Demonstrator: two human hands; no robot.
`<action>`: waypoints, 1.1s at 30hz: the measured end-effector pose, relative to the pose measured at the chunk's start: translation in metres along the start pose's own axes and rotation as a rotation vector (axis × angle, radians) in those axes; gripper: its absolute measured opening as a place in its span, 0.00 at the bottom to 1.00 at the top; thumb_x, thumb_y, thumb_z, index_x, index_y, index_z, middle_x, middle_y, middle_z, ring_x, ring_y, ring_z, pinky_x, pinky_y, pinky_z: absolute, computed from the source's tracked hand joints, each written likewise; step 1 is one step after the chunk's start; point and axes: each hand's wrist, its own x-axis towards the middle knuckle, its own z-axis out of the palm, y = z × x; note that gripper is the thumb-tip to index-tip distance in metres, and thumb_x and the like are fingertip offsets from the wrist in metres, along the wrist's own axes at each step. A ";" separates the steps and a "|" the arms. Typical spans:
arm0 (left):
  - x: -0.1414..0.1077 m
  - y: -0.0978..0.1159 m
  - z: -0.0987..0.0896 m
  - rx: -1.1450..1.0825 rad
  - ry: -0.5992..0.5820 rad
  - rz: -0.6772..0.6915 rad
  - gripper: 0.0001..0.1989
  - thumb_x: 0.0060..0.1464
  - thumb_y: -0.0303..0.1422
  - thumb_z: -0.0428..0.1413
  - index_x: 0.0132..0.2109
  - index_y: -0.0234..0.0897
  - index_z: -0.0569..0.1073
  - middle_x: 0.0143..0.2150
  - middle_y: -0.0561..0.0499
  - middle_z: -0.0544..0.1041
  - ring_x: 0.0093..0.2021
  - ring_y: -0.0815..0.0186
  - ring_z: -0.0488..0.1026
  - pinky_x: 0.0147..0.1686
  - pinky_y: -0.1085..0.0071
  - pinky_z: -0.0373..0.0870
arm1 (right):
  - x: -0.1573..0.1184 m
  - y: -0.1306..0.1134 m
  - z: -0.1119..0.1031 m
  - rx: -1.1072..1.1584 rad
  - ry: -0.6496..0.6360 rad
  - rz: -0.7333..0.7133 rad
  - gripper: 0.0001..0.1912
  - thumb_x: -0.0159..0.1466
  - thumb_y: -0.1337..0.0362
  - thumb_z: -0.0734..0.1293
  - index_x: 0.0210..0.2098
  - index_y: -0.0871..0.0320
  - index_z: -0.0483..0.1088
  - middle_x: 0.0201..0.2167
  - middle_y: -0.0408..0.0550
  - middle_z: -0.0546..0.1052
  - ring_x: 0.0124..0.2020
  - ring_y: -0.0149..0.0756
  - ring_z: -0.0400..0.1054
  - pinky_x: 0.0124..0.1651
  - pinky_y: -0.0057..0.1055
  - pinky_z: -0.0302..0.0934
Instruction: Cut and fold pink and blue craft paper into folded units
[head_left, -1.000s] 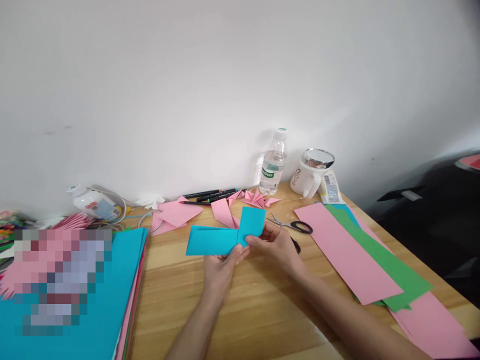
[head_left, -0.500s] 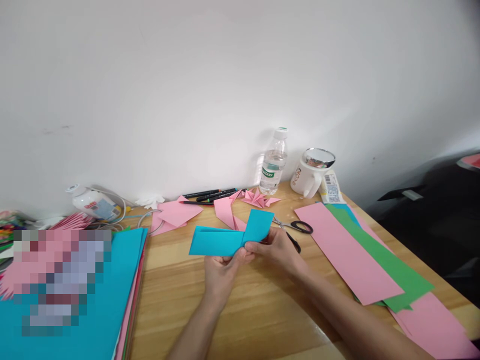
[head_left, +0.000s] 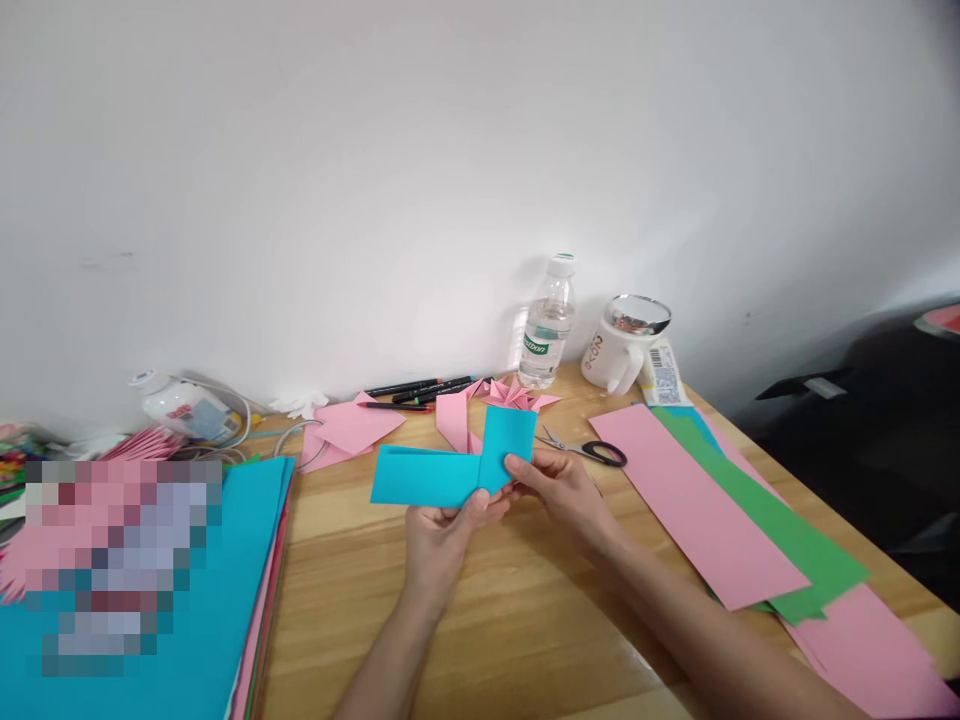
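Observation:
A folded blue paper strip (head_left: 427,477) is held above the wooden table, bent into an L with one arm pointing left and the other standing upward. My left hand (head_left: 442,535) pinches it from below near the bend, thumb in front and fingers behind. My right hand (head_left: 559,490) grips the upright part at its lower right, with its thumb on the front face. Behind the right hand lie scissors (head_left: 604,453) with black handles, partly covered by that hand. Folded pink paper pieces (head_left: 454,415) rest just beyond the blue strip.
Pink strips (head_left: 694,505) and green strips (head_left: 780,530) lie at the right. Large blue sheets (head_left: 247,560) are stacked at the left. Along the wall stand a water bottle (head_left: 546,335) and a white mug (head_left: 611,355), with black pens (head_left: 435,390) and a fallen white bottle (head_left: 191,408).
The upright part of the blue paper has turned from a rightward slant to nearly vertical. Both hands and the paper have shifted slightly left, and the right thumb sits higher on the paper.

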 end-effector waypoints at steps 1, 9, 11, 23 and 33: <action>0.000 -0.001 0.000 -0.002 -0.004 -0.010 0.14 0.42 0.34 0.63 0.36 0.28 0.78 0.35 0.41 0.80 0.37 0.51 0.77 0.41 0.57 0.74 | -0.001 0.001 0.001 0.004 0.015 0.000 0.15 0.49 0.52 0.71 0.21 0.60 0.74 0.21 0.45 0.75 0.22 0.29 0.66 0.29 0.26 0.60; 0.001 -0.003 0.002 0.053 0.027 0.035 0.15 0.41 0.36 0.63 0.36 0.31 0.76 0.36 0.43 0.80 0.37 0.54 0.77 0.38 0.60 0.75 | -0.003 -0.006 0.003 -0.057 0.166 0.053 0.18 0.44 0.54 0.74 0.16 0.60 0.65 0.15 0.41 0.69 0.18 0.29 0.61 0.23 0.27 0.56; 0.003 0.000 -0.001 0.064 0.112 0.100 0.15 0.39 0.35 0.64 0.36 0.33 0.75 0.38 0.45 0.80 0.39 0.56 0.77 0.38 0.63 0.75 | -0.003 -0.009 0.002 -0.049 0.164 0.066 0.18 0.43 0.54 0.74 0.16 0.60 0.65 0.16 0.41 0.70 0.20 0.30 0.62 0.25 0.28 0.60; 0.005 -0.004 -0.008 0.161 0.203 0.125 0.12 0.37 0.36 0.65 0.30 0.33 0.77 0.31 0.46 0.80 0.32 0.58 0.77 0.35 0.65 0.75 | -0.003 -0.005 0.000 -0.003 0.111 0.089 0.17 0.45 0.53 0.74 0.22 0.61 0.70 0.23 0.47 0.76 0.25 0.38 0.70 0.30 0.34 0.67; 0.005 -0.007 -0.006 0.054 0.168 0.078 0.14 0.41 0.38 0.63 0.34 0.33 0.77 0.33 0.45 0.80 0.31 0.58 0.77 0.25 0.67 0.76 | -0.003 -0.001 0.003 -0.093 0.160 0.005 0.16 0.41 0.58 0.75 0.18 0.59 0.65 0.18 0.41 0.70 0.20 0.29 0.61 0.25 0.27 0.59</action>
